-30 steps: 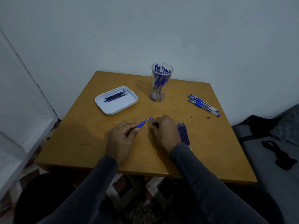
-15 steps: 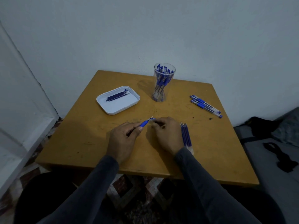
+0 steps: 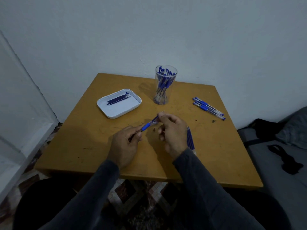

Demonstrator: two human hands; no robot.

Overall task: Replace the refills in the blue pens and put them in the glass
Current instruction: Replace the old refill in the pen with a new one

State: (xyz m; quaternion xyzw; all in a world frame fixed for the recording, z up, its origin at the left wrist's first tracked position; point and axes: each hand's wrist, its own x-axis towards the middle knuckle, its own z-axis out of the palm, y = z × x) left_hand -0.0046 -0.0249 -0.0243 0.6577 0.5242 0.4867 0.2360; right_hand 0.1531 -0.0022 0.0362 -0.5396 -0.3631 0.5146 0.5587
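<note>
A white tray [image 3: 106, 108] sat toward the left of the wooden table [image 3: 83, 146], with a few dark refills [image 3: 118, 98] lying together in its far half. Nearer the front edge, the left hand [image 3: 123, 145] gripped the barrel of a blue pen [image 3: 146, 127] between thumb and fingers, the pen slanting up and to the right with its blue grip sleeve just clear of the fingertips. The right hand [image 3: 172, 131] met it there, thumb and forefinger pinching the refill tip [image 3: 162, 112] that stuck out of the pen's upper end; the other fingers curled loosely below. A small dark speck [image 3: 154, 129] lay on the table between the two hands. Behind them, near the far edge, stood a clear glass [image 3: 163, 100] holding a bunch of blue pens upright. Just beside the right wrist, a bundle of blue refills [image 3: 190, 138] lay on the table, partly hidden by the hand. Farther right, well apart from the hands, several loose pens [image 3: 208, 108] lay side by side. Off the table at far right, dark cloth [image 3: 285, 160] rested on a grey surface.
</note>
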